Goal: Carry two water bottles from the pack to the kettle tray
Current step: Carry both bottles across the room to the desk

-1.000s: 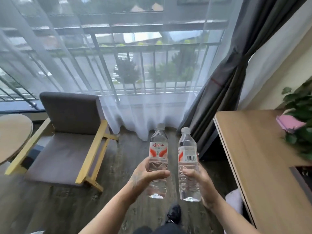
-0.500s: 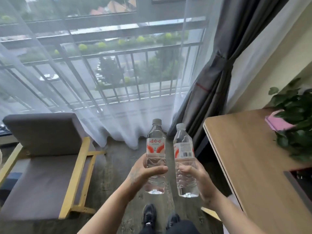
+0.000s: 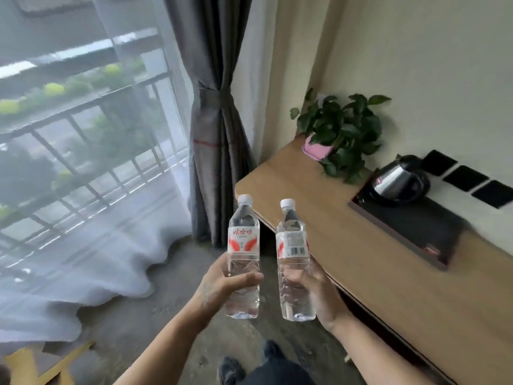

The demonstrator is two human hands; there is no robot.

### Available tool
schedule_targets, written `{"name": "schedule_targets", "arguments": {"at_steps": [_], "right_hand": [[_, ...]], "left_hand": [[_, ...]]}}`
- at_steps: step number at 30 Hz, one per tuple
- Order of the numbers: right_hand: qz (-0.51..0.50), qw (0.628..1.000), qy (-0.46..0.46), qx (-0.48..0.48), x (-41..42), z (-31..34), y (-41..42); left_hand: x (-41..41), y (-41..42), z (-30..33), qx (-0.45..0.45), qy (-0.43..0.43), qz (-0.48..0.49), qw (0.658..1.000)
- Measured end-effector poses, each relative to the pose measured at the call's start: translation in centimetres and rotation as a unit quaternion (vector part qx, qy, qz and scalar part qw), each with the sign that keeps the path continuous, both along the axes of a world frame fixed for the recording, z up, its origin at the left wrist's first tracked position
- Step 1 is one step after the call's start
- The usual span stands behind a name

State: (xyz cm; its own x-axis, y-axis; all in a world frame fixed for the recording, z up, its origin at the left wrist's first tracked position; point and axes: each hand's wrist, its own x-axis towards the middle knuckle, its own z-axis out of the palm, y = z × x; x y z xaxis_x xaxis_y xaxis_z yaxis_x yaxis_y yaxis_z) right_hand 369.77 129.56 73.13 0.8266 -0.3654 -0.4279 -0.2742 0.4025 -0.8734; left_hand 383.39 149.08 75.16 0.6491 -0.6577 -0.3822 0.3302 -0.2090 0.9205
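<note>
I hold two clear water bottles upright in front of me, side by side with a small gap between them. My left hand (image 3: 219,287) grips the left bottle (image 3: 243,240), its red-and-white label facing me. My right hand (image 3: 316,290) grips the right bottle (image 3: 293,245), its barcode facing me. Both have white caps. A dark kettle tray (image 3: 416,229) lies on the wooden desk (image 3: 361,259) to the right, with a steel kettle (image 3: 397,182) at its far end. The bottles are left of the desk's edge, over the floor. The pack is out of view.
A potted green plant in a pink pot (image 3: 338,134) stands at the desk's far corner. Black wall switches (image 3: 466,179) sit behind the kettle. A grey tied curtain (image 3: 216,129) and a white sheer curtain (image 3: 83,218) hang ahead and to the left. A yellow chair frame (image 3: 36,365) shows bottom left.
My view has swung right: the chair has slid out to the bottom left, and the desk, kettle and tray have come into sight. Both hands keep their bottles upright.
</note>
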Motion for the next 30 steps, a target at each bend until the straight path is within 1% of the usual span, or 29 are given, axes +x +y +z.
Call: {"name": "schedule_targets", "arguments": {"at_steps": [4, 8, 11, 15, 18, 22, 24, 27, 30], "right_hand": [[-0.119, 0.993, 0.002, 0.008, -5.5, -0.7, -1.6], [-0.196, 0.980, 0.015, -0.031, -11.0, -0.8, -2.8], [-0.239, 0.970, 0.005, -0.044, -14.3, -0.8, -3.6], [-0.302, 0.953, 0.022, -0.025, -17.9, -0.8, -5.2], [-0.340, 0.940, 0.017, 0.009, -19.9, -1.7, -7.1], [-0.357, 0.933, 0.009, 0.036, -21.9, -2.2, -10.0], [-0.350, 0.936, 0.013, 0.028, -22.7, -2.2, -11.5], [-0.328, 0.944, 0.035, -0.009, -23.1, -2.1, -13.6], [-0.325, 0.945, 0.040, -0.020, -23.3, -2.1, -15.0]], "left_hand": [[-1.3, -4.7, -1.2, -0.012, 0.036, -0.116, 0.992], [-3.5, -9.2, -1.4, -0.005, 0.026, -0.235, 0.972], [-5.7, -12.4, -1.1, 0.013, 0.032, -0.288, 0.957], [-8.5, -16.4, -0.6, 0.013, 0.024, -0.355, 0.934], [-10.4, -19.3, 0.0, 0.023, 0.014, -0.371, 0.928], [-12.4, -22.9, 0.0, 0.024, -0.006, -0.390, 0.921], [-13.1, -24.4, -0.1, 0.029, -0.011, -0.384, 0.923], [-13.8, -26.3, -0.2, 0.033, -0.014, -0.377, 0.926], [-14.1, -27.5, -0.1, 0.038, -0.004, -0.363, 0.931]]}}
